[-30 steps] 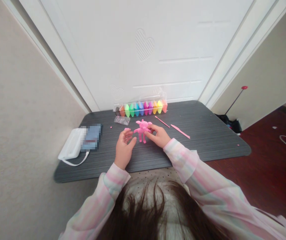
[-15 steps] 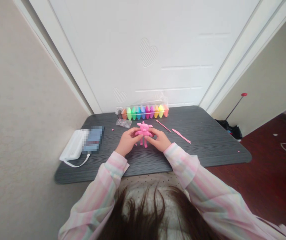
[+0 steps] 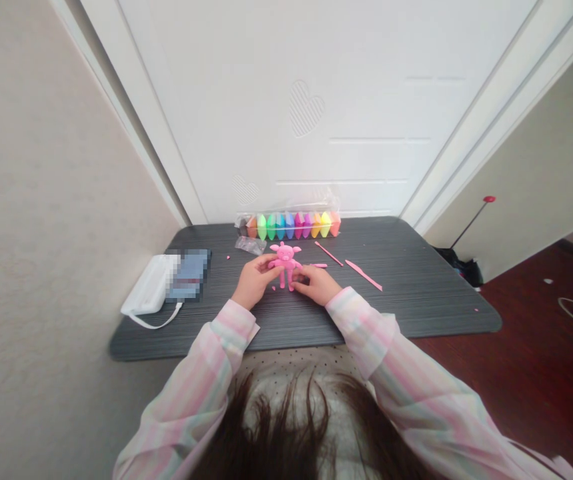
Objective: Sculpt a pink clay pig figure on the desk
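Observation:
A pink clay pig figure (image 3: pixel 285 255) with ears, arms and two legs is held upright over the table, facing me. My left hand (image 3: pixel 255 280) grips its body from the left, thumb in front and fingers behind. At the figure's lower right, my right hand (image 3: pixel 319 283) has thumb and fingers closed around one leg. Behind the right hand lies a short pink stick-like tool (image 3: pixel 318 265), partly hidden. A small pink clay bit (image 3: pixel 273 288) sits by the left thumb.
Two more pink modelling tools, a thin one (image 3: pixel 329 253) and a knife-shaped one (image 3: pixel 363 275), lie to the right. A clear pack of coloured clay (image 3: pixel 289 227) stands at the back beside a crumpled wrapper (image 3: pixel 251 245). Leftward are a white power bank (image 3: pixel 151 285) and a blurred-out phone-like object (image 3: pixel 189 275).
My right hand has slid from the figure's body down to its leg, uncovering the short pink tool behind. My left hand keeps its hold. The view has shifted slightly.

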Demonstrator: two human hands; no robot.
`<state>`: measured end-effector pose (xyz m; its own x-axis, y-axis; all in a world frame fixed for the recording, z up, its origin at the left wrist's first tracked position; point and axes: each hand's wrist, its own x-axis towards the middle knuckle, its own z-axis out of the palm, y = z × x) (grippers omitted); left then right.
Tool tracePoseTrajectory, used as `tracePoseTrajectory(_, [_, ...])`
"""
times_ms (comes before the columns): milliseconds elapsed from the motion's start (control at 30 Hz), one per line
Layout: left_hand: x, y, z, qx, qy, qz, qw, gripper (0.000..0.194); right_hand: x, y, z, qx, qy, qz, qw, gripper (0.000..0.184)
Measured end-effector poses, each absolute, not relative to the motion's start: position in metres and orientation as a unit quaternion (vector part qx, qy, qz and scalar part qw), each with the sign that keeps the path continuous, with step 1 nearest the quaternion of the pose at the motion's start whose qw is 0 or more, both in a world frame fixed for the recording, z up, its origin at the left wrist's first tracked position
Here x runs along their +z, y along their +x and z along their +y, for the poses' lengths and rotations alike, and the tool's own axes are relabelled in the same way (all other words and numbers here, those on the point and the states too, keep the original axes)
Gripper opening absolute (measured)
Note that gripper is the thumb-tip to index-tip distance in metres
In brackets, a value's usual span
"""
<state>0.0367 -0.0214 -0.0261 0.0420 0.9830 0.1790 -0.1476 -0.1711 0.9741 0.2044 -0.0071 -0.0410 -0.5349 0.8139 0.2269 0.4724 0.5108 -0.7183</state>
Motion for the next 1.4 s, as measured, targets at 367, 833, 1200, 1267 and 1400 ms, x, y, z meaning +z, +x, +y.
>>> tracePoseTrajectory(367, [-0.0246,0.0379,-0.0227,0.564,0.519,0.409,0.495,0.028,-0.0404,0.2016,-0.0065,0.257,-0.406,-0.834,0.269,0.010])
tracePoseTrajectory(833, [-0.0242,0.0384,-0.0253,0.549,0.533,0.419,0.488,0.028,-0.0438,0.2012,-0.0054,0.226,-0.415,-0.841,0.264,0.004])
tracePoseTrajectory(1200, [-0.0292,0.0367,-0.0231,0.540,0.544,0.431,0.476,0.033,-0.0434,0.2013,-0.0051,0.221,-0.417,-0.844,0.255,0.003])
tracePoseTrajectory(1267, [-0.0301,0.0365,-0.0225,0.539,0.545,0.432,0.475,0.034,-0.0430,0.2010,-0.0052,0.221,-0.417,-0.844,0.255,0.003])
tracePoseTrajectory(1400, [-0.0310,0.0364,-0.0225,0.537,0.549,0.431,0.474,0.036,-0.0429,0.2007,-0.0056,0.224,-0.418,-0.842,0.257,0.003])
